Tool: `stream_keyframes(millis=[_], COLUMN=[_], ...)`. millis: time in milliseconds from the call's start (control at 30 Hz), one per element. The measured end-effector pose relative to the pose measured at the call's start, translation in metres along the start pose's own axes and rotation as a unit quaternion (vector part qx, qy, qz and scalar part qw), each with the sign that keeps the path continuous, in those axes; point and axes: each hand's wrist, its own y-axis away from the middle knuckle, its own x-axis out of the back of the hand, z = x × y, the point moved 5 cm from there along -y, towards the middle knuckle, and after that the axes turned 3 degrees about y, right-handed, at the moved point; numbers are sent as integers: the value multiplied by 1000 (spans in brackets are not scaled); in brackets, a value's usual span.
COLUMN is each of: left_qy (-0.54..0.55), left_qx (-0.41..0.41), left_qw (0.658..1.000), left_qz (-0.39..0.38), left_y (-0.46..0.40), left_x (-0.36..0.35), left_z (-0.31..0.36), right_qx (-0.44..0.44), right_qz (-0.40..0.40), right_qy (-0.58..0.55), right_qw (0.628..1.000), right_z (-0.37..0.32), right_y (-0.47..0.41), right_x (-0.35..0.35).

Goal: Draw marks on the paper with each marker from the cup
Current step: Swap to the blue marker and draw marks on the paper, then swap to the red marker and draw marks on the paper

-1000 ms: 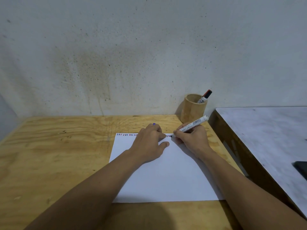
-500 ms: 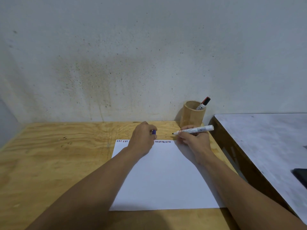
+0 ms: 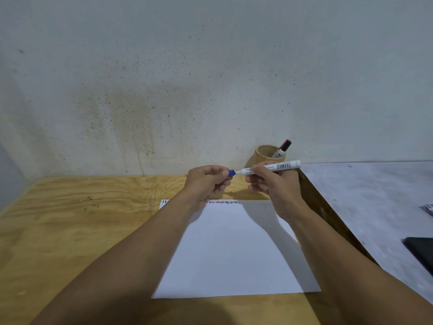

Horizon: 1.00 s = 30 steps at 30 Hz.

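A white sheet of paper [image 3: 234, 249] lies on the plywood table [image 3: 70, 231], with a row of short red, blue and dark marks [image 3: 222, 202] along its far edge. My right hand [image 3: 271, 184] holds a white marker [image 3: 274, 168] level above the table. My left hand [image 3: 207, 180] grips a blue cap [image 3: 231, 172], which meets the marker's tip. Both hands hover past the paper's far edge. Behind them stands a wooden cup [image 3: 267, 156] with a red-capped marker [image 3: 282, 148] leaning in it.
A stained wall [image 3: 187, 90] rises right behind the table. To the right stands a grey marbled surface [image 3: 375, 207], lower edge dark, with a black flat object [image 3: 421, 252] and another item at its right border.
Both hands lifted off the paper. The marker swung level and the blue cap in my left hand came up to its tip. The head camera tilted up a little.
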Motion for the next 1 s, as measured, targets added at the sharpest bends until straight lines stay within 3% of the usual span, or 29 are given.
stream_keyframes(millis=[467, 667, 833, 1000], left_qy=[-11, -34, -169, -383], left_qx=[15, -27, -105, -185], left_qw=[999, 998, 980, 905], left_qz=[-27, -37, 10, 20], left_y=[5, 7, -1, -11], left_x=[-18, -35, -46, -50], left_z=[9, 9, 17, 25], right_qx=[26, 6, 19, 39], right_qz=[-46, -53, -23, 25], right_qy=[71, 95, 138, 400], right_qw=[996, 994, 990, 915], right_z=[-6, 1, -20, -76], right_y=[-8, -5, -24, -53], right_x=[9, 5, 21, 54])
